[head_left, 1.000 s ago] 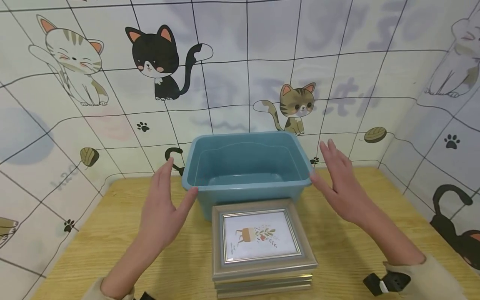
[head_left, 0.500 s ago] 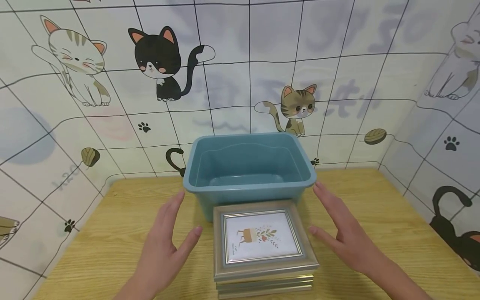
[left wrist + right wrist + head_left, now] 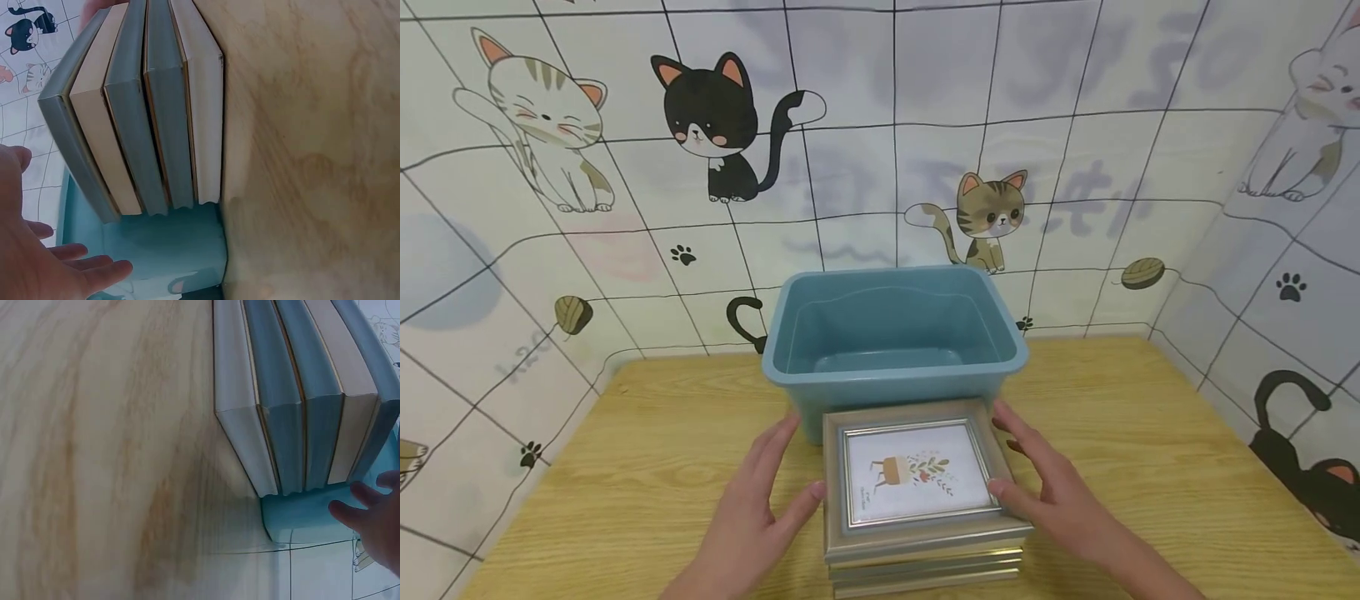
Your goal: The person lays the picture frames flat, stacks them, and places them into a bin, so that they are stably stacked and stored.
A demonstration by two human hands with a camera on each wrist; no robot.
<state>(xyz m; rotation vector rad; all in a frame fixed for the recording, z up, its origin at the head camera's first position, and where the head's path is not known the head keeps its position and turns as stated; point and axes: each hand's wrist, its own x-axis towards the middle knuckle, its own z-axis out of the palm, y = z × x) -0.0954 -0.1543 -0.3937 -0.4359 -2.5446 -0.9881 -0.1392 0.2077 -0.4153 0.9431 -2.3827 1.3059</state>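
A stack of several picture frames (image 3: 925, 569) lies on the wooden table, silver-gold and grey-blue at their edges. Its top frame (image 3: 917, 471) bears a printed card of a potted plant, turned sideways. To the left is my left hand (image 3: 747, 508), fingers spread, thumb tip close to the top frame's left edge; contact is unclear. My right hand (image 3: 1063, 500) is at the right edge, thumb over the border and fingers along the side. In the left wrist view the left hand (image 3: 56, 262) is spread beside the stack (image 3: 134, 112); in the right wrist view the right hand's fingers (image 3: 347, 514) reach toward it.
Directly behind the stack stands a blue plastic bin (image 3: 895, 379), its open top facing up and nothing visible inside. A wall covering with cartoon cats (image 3: 711, 112) rises behind and at both sides. Bare wooden table (image 3: 1120, 417) shows left and right of the stack.
Both hands have come down and inward from beside the bin's rim to the two sides of the frame stack. The stack and bin have stayed put.
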